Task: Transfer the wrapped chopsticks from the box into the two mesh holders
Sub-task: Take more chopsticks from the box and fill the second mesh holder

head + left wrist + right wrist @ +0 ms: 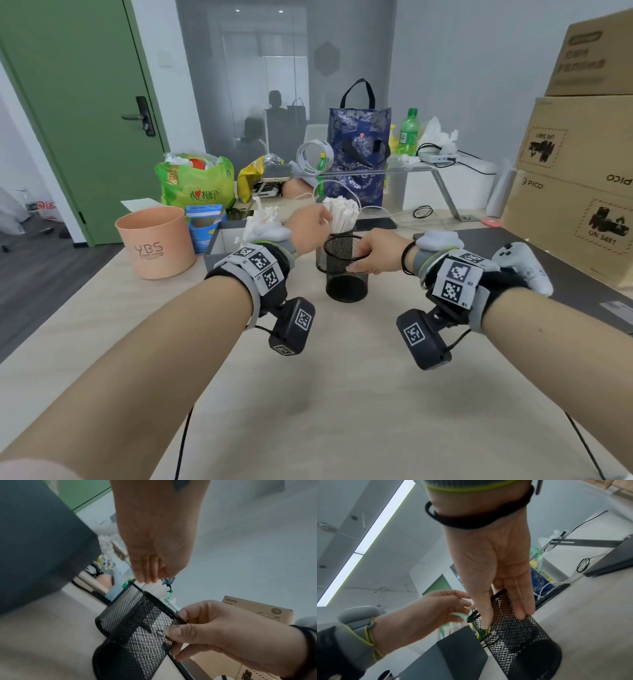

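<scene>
Holders: two black mesh cups; near holder (346, 270) empty, far holder (337, 236) behind it packed with white wrapped chopsticks (340, 214).
Box (222, 240): left of holders, more chopsticks inside.
Right hand (375, 253): pinches near holder's rim.
Left hand (308, 228): fingers loosely extended, at far bundle.

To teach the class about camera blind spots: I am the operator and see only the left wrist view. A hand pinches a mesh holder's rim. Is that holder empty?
Observer: Yes. The head view looks into the near holder, and nothing is inside. The right hand has its grip on the rim.
Operator: And the holder behind it?
Observer: The far holder is packed with wrapped chopsticks. The left hand is at their tops, fingers loose.
Operator: Are there any left in the box?
Observer: Yes. More wrapped chopsticks stick up out of the grey box, behind the left wrist.
</scene>
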Motion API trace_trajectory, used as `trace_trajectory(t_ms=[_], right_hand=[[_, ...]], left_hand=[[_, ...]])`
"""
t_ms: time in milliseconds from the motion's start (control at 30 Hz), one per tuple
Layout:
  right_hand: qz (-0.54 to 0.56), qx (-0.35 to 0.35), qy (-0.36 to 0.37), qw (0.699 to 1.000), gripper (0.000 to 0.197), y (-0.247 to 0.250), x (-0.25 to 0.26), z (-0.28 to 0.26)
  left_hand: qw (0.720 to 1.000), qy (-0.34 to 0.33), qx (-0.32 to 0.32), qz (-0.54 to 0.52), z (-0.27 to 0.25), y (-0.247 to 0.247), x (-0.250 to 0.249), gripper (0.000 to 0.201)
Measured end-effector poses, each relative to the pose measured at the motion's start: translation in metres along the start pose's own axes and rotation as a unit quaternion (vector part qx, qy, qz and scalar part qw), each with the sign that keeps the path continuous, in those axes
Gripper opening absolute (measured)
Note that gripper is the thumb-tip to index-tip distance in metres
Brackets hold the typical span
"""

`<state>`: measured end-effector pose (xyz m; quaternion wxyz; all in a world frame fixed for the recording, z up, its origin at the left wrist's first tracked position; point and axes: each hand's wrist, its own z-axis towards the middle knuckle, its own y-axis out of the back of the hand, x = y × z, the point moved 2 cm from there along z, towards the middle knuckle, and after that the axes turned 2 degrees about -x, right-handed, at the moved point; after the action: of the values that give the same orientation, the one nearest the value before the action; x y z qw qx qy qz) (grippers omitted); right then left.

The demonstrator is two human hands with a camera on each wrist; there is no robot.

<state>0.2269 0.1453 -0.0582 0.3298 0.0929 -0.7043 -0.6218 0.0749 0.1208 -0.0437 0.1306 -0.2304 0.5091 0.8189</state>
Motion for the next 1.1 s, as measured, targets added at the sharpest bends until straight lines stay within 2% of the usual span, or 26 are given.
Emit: trace_trajectory(t_ms=[100,233,300,367,433,533,667,733,767,800,867,933,1033,1100], right_hand=[[0.003,0.001,0.019,1.0,0.039,-0.005,0.012,0.008],[0.006,-0.001,0.033,0.999,0.036,-0.013,0.028,0.019],[0.004,-0.002,0.033,0.999,0.036,-0.014,0.032,0.024],[0.003,-0.002,0.032,0.999,0.037,-0.015,0.034,0.027],[0.002,-0.008,0.026,1.0,0.038,-0.015,0.033,0.029],[-0.004,-0.031,0.008,0.999,0.038,-0.013,0.03,0.031],[0.001,-0.046,-0.002,0.999,0.034,-0.014,0.029,0.027],[0.006,-0.049,-0.001,0.999,0.026,-0.015,0.031,0.025],[0.008,-0.05,0.0,0.999,0.022,-0.016,0.032,0.024],[0.007,-0.051,0.002,0.999,0.02,-0.017,0.033,0.023],[0.003,-0.049,0.002,0.999,0.02,-0.017,0.033,0.023],[0.003,-0.045,0.0,0.999,0.02,-0.017,0.034,0.023],[0.006,-0.039,-0.002,0.999,0.021,-0.017,0.034,0.024],[0.015,-0.039,-0.003,0.999,0.02,-0.017,0.034,0.023]], left_hand=[[0.997,-0.033,-0.064,0.026,0.007,0.025,0.012,0.033],[0.985,0.009,-0.071,0.157,0.026,0.045,0.042,0.045],[0.98,0.026,-0.061,0.187,0.036,0.047,0.059,0.047],[0.976,0.05,-0.012,0.212,0.038,0.043,0.072,0.05],[0.969,0.058,0.082,0.226,0.035,0.034,0.079,0.043],[0.974,0.077,0.14,0.163,0.028,0.032,0.078,0.041],[0.994,0.105,0.001,0.007,0.027,0.051,0.074,0.059],[0.989,0.136,-0.043,0.039,0.024,0.067,0.075,0.06],[0.985,0.156,-0.028,0.074,0.021,0.073,0.078,0.061],[0.978,0.181,0.016,0.107,0.016,0.078,0.08,0.061],[0.951,0.238,0.152,0.125,0.004,0.084,0.082,0.055],[0.925,0.235,0.242,0.175,-0.004,0.086,0.084,0.048],[0.921,0.178,0.229,0.261,-0.003,0.086,0.079,0.026],[0.932,0.181,0.204,0.239,0.0,0.082,0.08,0.027]])
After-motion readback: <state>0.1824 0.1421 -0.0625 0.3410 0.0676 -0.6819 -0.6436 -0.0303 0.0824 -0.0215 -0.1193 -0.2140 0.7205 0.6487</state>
